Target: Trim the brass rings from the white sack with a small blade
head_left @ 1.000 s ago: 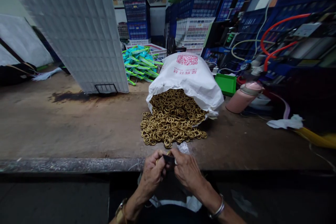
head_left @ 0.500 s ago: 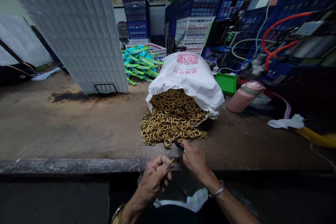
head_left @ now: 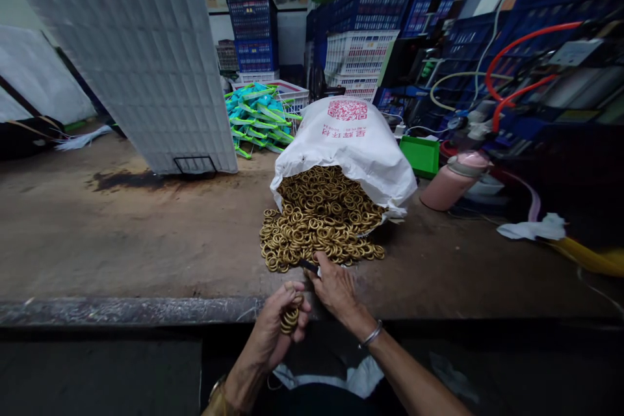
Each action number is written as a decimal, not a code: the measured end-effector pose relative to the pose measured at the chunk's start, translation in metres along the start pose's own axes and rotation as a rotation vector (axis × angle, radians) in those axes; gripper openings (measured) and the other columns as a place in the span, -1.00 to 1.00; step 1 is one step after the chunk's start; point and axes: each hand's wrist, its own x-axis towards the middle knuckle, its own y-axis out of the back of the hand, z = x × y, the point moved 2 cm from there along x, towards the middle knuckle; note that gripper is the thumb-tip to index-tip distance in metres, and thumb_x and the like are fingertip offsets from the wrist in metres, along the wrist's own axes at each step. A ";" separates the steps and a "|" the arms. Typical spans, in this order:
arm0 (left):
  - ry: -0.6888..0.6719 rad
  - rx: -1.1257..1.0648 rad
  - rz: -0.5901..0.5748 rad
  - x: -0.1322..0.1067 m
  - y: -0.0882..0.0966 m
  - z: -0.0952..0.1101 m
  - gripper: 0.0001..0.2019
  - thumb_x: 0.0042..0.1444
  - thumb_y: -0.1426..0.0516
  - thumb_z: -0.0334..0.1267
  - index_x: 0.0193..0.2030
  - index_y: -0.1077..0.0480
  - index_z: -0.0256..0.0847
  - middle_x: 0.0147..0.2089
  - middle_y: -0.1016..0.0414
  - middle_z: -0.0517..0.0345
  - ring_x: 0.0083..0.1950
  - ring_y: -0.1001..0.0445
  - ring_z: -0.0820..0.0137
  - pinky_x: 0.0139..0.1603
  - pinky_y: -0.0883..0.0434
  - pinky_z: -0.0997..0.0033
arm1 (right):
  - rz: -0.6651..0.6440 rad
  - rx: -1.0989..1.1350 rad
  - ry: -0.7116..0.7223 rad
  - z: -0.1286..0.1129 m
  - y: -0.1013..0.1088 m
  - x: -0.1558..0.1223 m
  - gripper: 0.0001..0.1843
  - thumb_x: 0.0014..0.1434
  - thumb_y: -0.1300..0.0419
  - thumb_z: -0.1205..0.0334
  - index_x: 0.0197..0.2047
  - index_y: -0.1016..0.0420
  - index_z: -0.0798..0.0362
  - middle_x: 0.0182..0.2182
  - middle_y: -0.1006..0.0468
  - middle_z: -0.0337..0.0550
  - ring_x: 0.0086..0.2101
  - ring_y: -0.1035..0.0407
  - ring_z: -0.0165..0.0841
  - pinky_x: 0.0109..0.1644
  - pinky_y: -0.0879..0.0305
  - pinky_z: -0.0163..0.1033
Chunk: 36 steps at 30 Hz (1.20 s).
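Note:
My left hand (head_left: 273, 325) is just in front of the table edge, its fingers curled around several gold-coloured rings (head_left: 289, 320). Close beside it, my right hand (head_left: 336, 286) reaches over the edge to the front of the ring pile (head_left: 316, 237). It grips a short, dark, thin tool (head_left: 308, 266) whose tip points left against the nearest rings; its exact kind is unclear. The rings spill from the mouth of a white woven sack (head_left: 341, 149) with red print, lying on its side.
A tall, ribbed white panel (head_left: 146, 65) stands on the wooden table (head_left: 121, 240) at left. Green and turquoise pieces (head_left: 260, 114) are heaped behind. To the right are a green tray (head_left: 420, 155), a pink bottle (head_left: 455, 179) and red hoses. Stacked crates (head_left: 363, 52) line the back.
My right hand has moved left with the dark tool, along the front of the pile. My left hand has turned and shifted slightly left, so several rings now show in its fingers.

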 end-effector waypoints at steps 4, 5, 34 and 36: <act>0.032 -0.099 -0.007 0.002 0.005 -0.001 -0.78 -0.04 -0.15 -0.15 -0.40 -0.35 -0.31 -0.43 -0.39 0.14 -0.50 -0.33 0.54 -0.63 -0.18 0.63 | -0.010 -0.014 -0.029 0.001 -0.002 0.002 -0.79 0.10 -0.05 0.25 -0.15 -0.26 0.01 -0.40 -0.52 -0.16 -0.37 -0.39 -0.34 -0.42 0.05 -0.32; 0.033 -0.114 0.008 0.003 0.006 -0.002 -0.77 -0.05 -0.17 -0.15 -0.44 -0.34 -0.31 -0.42 -0.39 0.13 -0.48 -0.35 0.53 -0.62 -0.20 0.63 | -0.008 -0.011 -0.038 0.002 -0.003 0.003 -0.79 0.09 -0.05 0.28 -0.15 -0.26 0.01 -0.40 -0.52 -0.16 -0.38 -0.39 -0.34 -0.42 0.05 -0.32; -0.388 0.531 0.214 0.025 -0.013 0.002 -0.80 -0.08 -0.16 -0.13 -0.43 -0.39 -0.25 -0.64 -0.26 0.30 -0.59 -0.22 0.52 -0.57 -0.18 0.58 | -0.057 0.853 -0.040 -0.001 0.003 -0.012 -0.77 0.03 0.01 0.22 -0.46 -0.42 0.13 -0.53 -0.43 -0.21 -0.47 -0.24 -0.43 -0.38 -0.15 -0.37; -0.429 0.549 0.206 0.024 -0.011 0.003 -0.82 -0.04 -0.13 -0.15 -0.48 -0.37 -0.23 -0.59 -0.31 0.26 -0.52 -0.27 0.48 -0.49 -0.23 0.55 | -0.142 0.906 -0.025 -0.003 0.007 -0.014 -0.75 0.04 0.00 0.17 -0.48 -0.41 0.13 -0.58 -0.38 -0.25 -0.51 -0.21 -0.46 -0.42 -0.13 -0.38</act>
